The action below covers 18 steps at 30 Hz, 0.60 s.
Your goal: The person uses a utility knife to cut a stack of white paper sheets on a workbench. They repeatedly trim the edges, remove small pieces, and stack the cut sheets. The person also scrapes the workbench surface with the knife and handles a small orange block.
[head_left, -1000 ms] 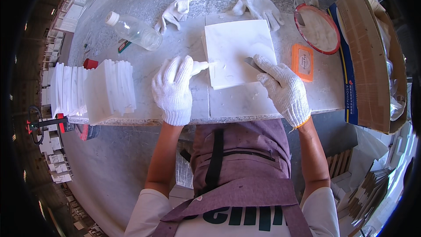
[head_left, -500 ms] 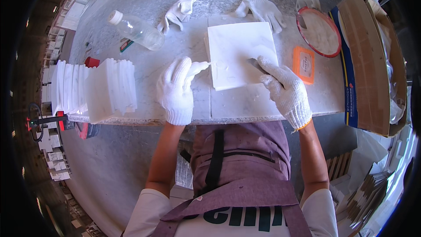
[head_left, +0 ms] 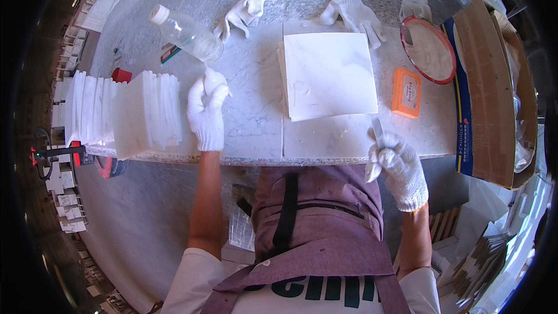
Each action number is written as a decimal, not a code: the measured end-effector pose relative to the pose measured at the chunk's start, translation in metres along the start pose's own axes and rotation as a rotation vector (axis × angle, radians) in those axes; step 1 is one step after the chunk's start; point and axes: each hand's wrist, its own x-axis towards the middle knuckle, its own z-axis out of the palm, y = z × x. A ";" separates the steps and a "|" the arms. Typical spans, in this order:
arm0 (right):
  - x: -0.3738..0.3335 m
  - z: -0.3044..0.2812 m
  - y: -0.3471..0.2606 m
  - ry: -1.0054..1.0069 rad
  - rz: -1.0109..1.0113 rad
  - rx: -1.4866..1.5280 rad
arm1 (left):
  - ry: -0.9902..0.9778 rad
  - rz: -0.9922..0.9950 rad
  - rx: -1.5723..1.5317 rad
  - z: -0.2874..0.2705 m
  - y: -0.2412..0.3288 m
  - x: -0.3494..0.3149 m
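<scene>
Cardboard box [head_left: 485,87] at frame right's got plastic [head_left: 520,122] inside; left hand [head_left: 207,110]'s curled round one white thing [head_left: 215,79], right hand [head_left: 399,168]'s gripping one scraper [head_left: 377,128].

We see a white knitted glove [head_left: 206,134] with a ribbed cuff on the left hand [head_left: 208,107]; the right hand [head_left: 398,171] wears its match; behind each hand, past the bare forearm [head_left: 204,209], comes a short white sleeve [head_left: 193,273]; between and behind the hands we find a mauve apron [head_left: 325,186], a black strap [head_left: 286,209] and dark zip [head_left: 334,208]; farther back, a white shirt [head_left: 314,307] with dark green lettering [head_left: 334,288].
</scene>
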 end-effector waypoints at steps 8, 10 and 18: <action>-0.003 0.007 0.019 0.052 -0.064 -0.077 | 0.081 0.162 0.411 -0.018 -0.024 0.009; -0.003 0.015 0.011 0.089 -0.036 -0.199 | 0.070 0.216 0.456 -0.018 -0.026 0.008; -0.006 0.024 0.001 0.179 0.116 -0.303 | 0.181 0.191 0.591 -0.007 -0.007 -0.004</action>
